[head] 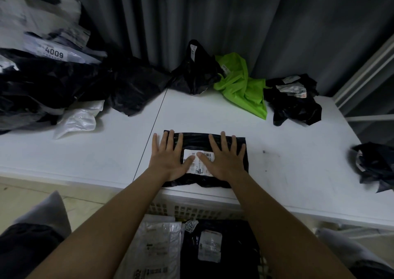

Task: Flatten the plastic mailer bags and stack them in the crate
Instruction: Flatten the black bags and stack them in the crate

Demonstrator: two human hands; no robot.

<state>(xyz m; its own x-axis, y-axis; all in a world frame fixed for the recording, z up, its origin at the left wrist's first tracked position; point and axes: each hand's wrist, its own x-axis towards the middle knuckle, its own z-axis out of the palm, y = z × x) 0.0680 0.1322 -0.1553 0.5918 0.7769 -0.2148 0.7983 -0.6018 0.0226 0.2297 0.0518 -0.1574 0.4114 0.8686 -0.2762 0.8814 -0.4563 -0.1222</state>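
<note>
A black mailer bag with a white shipping label lies flat on the white table near its front edge. My left hand presses on the bag's left part with straight, spread fingers. My right hand presses the right part the same way; both thumbs touch the label. Below the table's edge stands a white lattice crate holding a flattened white mailer and a flattened black mailer.
Crumpled bags line the back of the table: a big black and white heap at the left, a black bag, a bright green bag, another black one. One more black bag lies at the right edge. Grey curtains hang behind.
</note>
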